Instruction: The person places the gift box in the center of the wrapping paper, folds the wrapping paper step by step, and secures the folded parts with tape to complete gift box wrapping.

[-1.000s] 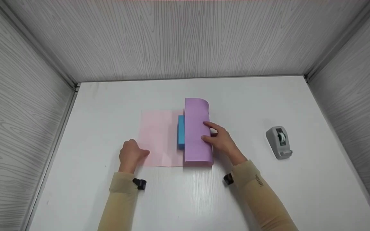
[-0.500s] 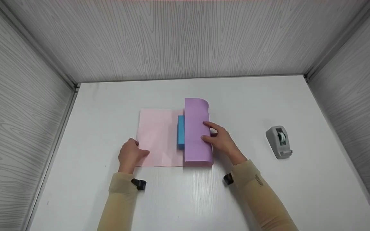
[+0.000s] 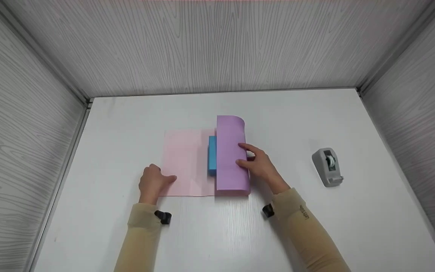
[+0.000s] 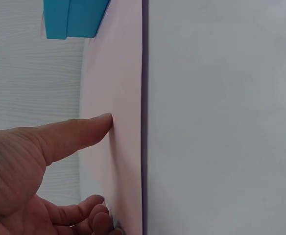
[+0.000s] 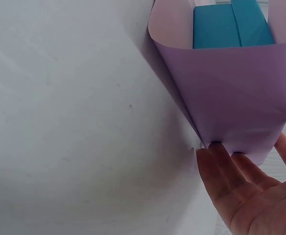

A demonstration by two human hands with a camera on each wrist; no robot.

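A sheet of paper (image 3: 182, 162), pale pink inside and purple outside, lies with its right part curled over a blue box (image 3: 212, 155). Only the box's left strip shows from above; the rest is under the purple flap (image 3: 232, 155). At the paper's left edge is my left hand (image 3: 155, 183), its thumb on the pink side and its other fingers curled at the edge. My right hand (image 3: 261, 166) holds the folded-over part from the right, thumb and index finger on top. In the right wrist view, other fingertips (image 5: 216, 161) press against the purple outer side.
A grey tape dispenser (image 3: 327, 167) stands on the white table (image 3: 285, 117) to the right. Wood-grain panels (image 3: 217, 45) border the table at the back and sides.
The paper's left edge shifted a little under my left hand, then settled back lower. My right hand and the purple flap stay nearly in place.
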